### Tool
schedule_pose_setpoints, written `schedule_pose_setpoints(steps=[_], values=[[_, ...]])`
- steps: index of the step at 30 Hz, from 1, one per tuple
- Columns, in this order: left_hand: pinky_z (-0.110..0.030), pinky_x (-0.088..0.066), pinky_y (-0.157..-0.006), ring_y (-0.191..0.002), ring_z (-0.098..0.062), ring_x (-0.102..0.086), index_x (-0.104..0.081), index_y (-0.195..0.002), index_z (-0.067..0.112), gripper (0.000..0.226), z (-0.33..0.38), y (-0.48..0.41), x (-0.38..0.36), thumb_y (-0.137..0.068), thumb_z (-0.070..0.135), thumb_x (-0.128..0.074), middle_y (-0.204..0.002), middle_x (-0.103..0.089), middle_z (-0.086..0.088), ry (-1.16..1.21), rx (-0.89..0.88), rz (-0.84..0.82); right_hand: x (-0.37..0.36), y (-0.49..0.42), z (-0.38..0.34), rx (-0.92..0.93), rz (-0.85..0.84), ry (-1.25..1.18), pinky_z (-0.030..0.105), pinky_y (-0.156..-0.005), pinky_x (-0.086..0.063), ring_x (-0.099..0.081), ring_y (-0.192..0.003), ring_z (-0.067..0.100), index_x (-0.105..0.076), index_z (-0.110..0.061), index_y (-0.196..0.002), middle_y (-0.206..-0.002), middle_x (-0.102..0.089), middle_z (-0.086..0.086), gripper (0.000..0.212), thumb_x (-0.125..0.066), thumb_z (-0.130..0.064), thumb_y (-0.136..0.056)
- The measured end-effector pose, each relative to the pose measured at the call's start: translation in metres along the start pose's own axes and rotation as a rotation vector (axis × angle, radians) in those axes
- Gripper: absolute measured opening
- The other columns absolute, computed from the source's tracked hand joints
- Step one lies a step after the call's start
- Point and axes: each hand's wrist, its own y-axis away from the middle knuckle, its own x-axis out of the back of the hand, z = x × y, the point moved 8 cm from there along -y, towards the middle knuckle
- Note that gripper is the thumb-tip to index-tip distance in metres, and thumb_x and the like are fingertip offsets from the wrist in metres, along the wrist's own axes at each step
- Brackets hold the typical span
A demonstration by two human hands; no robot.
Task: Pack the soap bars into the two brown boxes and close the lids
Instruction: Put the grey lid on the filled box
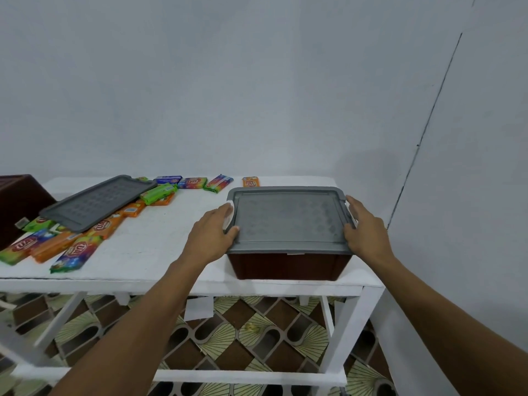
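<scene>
Left hand (213, 235) grasps grey lid (288, 218), left end | right hand (364, 227) grasps right end | brown box (288, 265) beneath

Two boxes (288, 265), two lids (288, 218) — about thirteen soap bars (158, 193).

Single head view, facing forward and down, table (160, 252) near
</scene>
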Motion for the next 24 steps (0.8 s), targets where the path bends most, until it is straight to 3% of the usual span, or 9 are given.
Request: schedule_pose_setpoints(steps=[3,6,11,15,18,21,24], values=[[-0.041,-0.038,-0.104,-0.129,-0.025,-0.045,-0.039,-0.142,0.023,0.061,0.002,-0.002,0.001,-0.089,0.044,-0.061,-0.143,-0.049,-0.003,-0.056,-0.03,-0.016,0.0,0.004,-0.009,0.1,0.013,0.09,0.027,-0.078,-0.043,-0.059,-0.089,0.025,-0.047,-0.019,-0.142,-0.118,-0.065,0.014,0.045,-0.046,-0.013,-0.098],[-0.041,-0.035,-0.104,-0.127,-0.024,-0.046,-0.041,-0.142,0.021,0.069,0.011,-0.002,0.003,-0.085,0.055,-0.06,-0.139,-0.052,-0.003,-0.159,-0.074,0.015,0.001,0.006,-0.015,0.188,0.036,0.163,0.036,-0.089,-0.046,-0.062,-0.102,0.026,-0.055,-0.016,-0.135,-0.123,-0.066,0.01,0.038,-0.041,-0.026,-0.102],[-0.04,-0.036,-0.101,-0.123,-0.023,-0.05,-0.046,-0.137,0.02,0.074,0.013,-0.003,0.003,-0.082,0.069,-0.048,-0.135,-0.057,-0.002,-0.191,-0.105,0.046,-0.002,0.002,-0.021,0.265,-0.04,0.317,0.041,-0.091,-0.049,-0.062,-0.107,0.025,-0.057,-0.02,-0.132,-0.121,-0.067,0.004,0.056,-0.028,-0.054,-0.099],[-0.041,-0.035,-0.103,-0.124,-0.023,-0.049,-0.045,-0.138,0.02,0.071,0.013,-0.005,0.002,-0.086,0.068,-0.046,-0.137,-0.055,-0.002,-0.243,-0.12,0.035,-0.007,-0.001,-0.028,0.303,-0.082,0.469,0.039,-0.092,-0.047,-0.06,-0.113,0.023,-0.052,-0.022,-0.136,-0.129,-0.063,0.004,0.06,-0.029,-0.06,-0.096],[-0.041,-0.036,-0.101,-0.122,-0.023,-0.05,-0.047,-0.134,0.021,0.068,0.015,-0.003,-0.003,-0.087,0.067,-0.034,-0.135,-0.053,-0.001,-0.271,-0.165,-0.005,-0.015,-0.003,-0.029,0.249,-0.154,0.524,0.044,-0.101,-0.041,-0.048,-0.128,0.023,-0.045,-0.025,-0.14,-0.141,-0.053,0.005,0.062,-0.03,-0.063,-0.094],[-0.043,-0.034,-0.103,-0.123,-0.021,-0.046,-0.049,-0.133,0.022,0.076,0.015,0.003,-0.009,-0.082,0.068,-0.016,-0.14,-0.043,0.0,-0.246,-0.192,-0.052,-0.035,0.01,-0.041,0.305,-0.25,0.524,0.052,-0.109,-0.03,-0.036,-0.136,0.021,-0.043,-0.033,-0.137,-0.143,-0.047,0.0,0.078,-0.009,-0.078,-0.084],[-0.043,-0.033,-0.104,-0.126,-0.02,-0.044,-0.049,-0.134,0.022,0.079,0.011,0.003,-0.01,-0.081,0.068,-0.013,-0.143,-0.039,0.001,-0.224,-0.199,-0.04,-0.043,0.019,-0.051,0.376,-0.228,0.539,0.055,-0.111,-0.024,-0.04,-0.135,0.015,-0.046,-0.036,-0.134,-0.143,-0.047,-0.009,0.074,-0.008,-0.077,-0.085]])
